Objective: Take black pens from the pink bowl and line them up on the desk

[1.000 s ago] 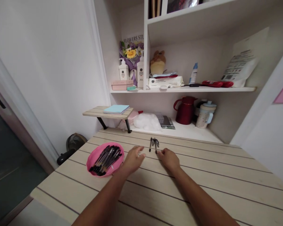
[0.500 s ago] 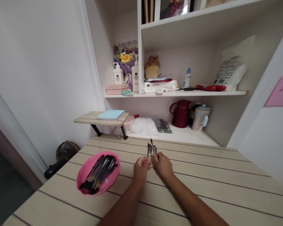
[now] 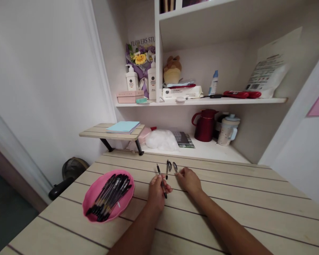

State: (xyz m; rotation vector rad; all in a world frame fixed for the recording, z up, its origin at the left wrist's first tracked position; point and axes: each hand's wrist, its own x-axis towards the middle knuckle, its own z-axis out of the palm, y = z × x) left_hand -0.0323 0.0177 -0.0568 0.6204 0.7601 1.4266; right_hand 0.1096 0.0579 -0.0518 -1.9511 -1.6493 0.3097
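My left hand is closed round a slim black pen, which slants with one end pointing away from me and the other sticking out below the fingers. My right hand rests on the table with its fingers pinched at the near end of a short, dark, clear-sided piece that looks like a pen cap. Between the hands lies another black pen, and a similar cap-like piece is right beside it. To the left, a pink scalloped bowl holds several black pens.
Behind the slatted table stand a red jug and a pale tumbler. A small wooden riser carries blue paper at the back left. White stuffing lies at the back; a loaded shelf hangs above.
A pen that stood at my right fingers is now in my left hand, which has shifted slightly left. My right hand has moved a little right. The view has shifted slightly.
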